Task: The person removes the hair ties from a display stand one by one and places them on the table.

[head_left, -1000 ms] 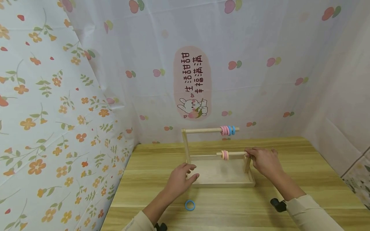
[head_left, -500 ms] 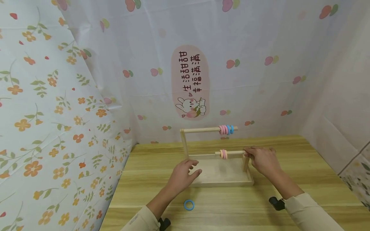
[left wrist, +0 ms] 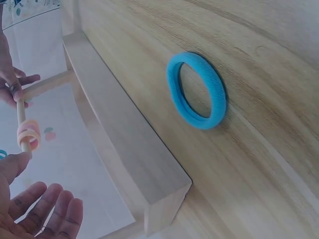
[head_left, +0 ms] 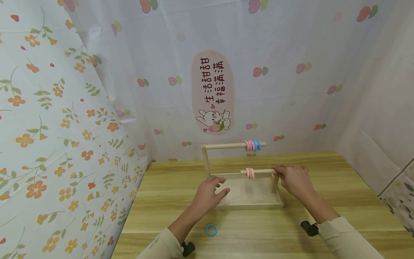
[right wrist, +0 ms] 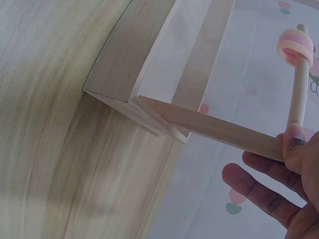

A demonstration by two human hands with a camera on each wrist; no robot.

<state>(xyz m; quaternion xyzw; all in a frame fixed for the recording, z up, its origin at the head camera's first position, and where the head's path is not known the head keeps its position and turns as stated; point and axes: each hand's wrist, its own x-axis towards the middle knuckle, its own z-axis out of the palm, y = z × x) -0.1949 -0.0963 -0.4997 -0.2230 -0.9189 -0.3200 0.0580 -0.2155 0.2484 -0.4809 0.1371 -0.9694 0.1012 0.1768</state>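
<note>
A wooden rack (head_left: 249,206) with a tray base carries an upper rod and a lower rod. Pink and blue hair ties (head_left: 252,145) ring the upper rod near its free end; peach and pink hair ties (head_left: 250,173) sit on the lower one. My right hand (head_left: 295,181) grips the top of the short post where the lower rod begins, its thumb on the rod in the right wrist view. Over the tray's left side hovers my left hand (head_left: 207,194), fingers loosely bent, holding nothing. A blue hair tie (left wrist: 197,91) lies flat on the table before the rack.
The rack stands on a wood-grain table (head_left: 168,216). Behind it hangs a white curtain (head_left: 291,108) with printed fruit, and a flowered cloth (head_left: 64,144) covers the left side.
My left hand has shifted slightly to the right over the tray. The right hand keeps its grip on the post, and the hair ties stay where they were.
</note>
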